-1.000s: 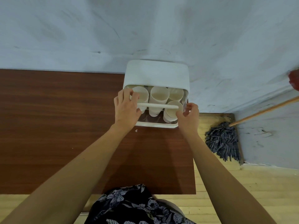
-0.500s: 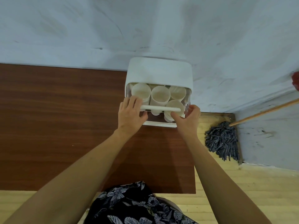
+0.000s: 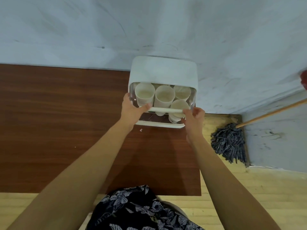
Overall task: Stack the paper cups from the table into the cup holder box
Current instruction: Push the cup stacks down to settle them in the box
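You stand at a dark wooden table [image 3: 58, 122] that runs along a pale blue-grey wall [image 3: 149, 27], scuffed and streaked. The floor [image 3: 249, 196] below is light yellow planks, showing past the table's near edge and its right end. In the corner to your right a mop [image 3: 229, 145] lies with its grey strands on the floor, and its wooden pole slants up and away against the wall. Something red [image 3: 304, 80] shows at the far right edge (too cut off to tell what it is). A tiny pale scrap [image 3: 141, 129] lies on the table just in front of the box.

The box [image 3: 163, 70] sits at the table's far right corner, its back against the wall. It has a white top and a clear front lid [image 3: 192, 98], through which you see four cups [image 3: 163, 97] upright inside: three in a row at the back, one nearer on the right. A white bar [image 3: 166, 110] runs across the lid's lower edge.

Your left hand [image 3: 132, 110] grips the lid's left side, thumb lying along the bar's left end and fingers wrapped behind the clear corner. Your right hand [image 3: 193, 118] pinches the bar's right end with curled fingers. Both arms reach straight forward, and the box lies directly between your hands.
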`<state>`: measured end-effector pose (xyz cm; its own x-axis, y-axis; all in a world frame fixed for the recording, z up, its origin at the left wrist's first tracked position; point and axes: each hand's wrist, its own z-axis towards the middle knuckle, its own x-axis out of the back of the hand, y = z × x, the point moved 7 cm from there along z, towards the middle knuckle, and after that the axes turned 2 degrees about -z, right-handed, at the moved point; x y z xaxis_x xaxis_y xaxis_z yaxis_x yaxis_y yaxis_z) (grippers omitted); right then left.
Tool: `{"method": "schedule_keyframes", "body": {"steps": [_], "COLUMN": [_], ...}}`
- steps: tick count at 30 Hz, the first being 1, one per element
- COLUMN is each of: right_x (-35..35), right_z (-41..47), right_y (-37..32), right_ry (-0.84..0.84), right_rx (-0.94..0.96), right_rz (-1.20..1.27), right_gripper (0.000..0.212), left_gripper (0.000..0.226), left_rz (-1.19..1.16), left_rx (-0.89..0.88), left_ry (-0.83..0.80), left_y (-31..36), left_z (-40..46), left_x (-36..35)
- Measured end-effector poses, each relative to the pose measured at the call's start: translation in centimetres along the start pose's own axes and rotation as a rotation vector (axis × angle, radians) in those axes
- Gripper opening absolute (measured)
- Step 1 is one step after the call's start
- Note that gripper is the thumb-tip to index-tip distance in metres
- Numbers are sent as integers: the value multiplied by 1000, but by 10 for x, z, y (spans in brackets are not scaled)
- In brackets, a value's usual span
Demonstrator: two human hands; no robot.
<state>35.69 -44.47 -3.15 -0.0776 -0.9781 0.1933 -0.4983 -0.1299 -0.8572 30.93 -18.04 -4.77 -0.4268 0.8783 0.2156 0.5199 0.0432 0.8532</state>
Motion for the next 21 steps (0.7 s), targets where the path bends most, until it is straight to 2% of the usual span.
{"method": "schedule_keyframes", "body": {"steps": [4,7,12,17,21], "right_x": [1,1,0,1,-5], "right_z": [-1,-1,3,4,8], "right_y": [14,20,27,25,32], "right_ry": [44,67,56,185,97], "right_rx": [-47,-29,-35,41,16], "right_rz": [-101,-169,-182,-537,-378], "right_gripper": [50,52,55,58,55], "left_gripper": [106,113,111,111,112], "left_rz": [155,322,433,490,408], "left_rx": [-80,-157,-195,-190,-145], "left_ry": [-7,58,98,115,83], "left_y": [-13,-16,-14,-18,-28], "left_z": [-8,-12,-15,-16,-11], "left_x": [4,8,4,1,0]}}
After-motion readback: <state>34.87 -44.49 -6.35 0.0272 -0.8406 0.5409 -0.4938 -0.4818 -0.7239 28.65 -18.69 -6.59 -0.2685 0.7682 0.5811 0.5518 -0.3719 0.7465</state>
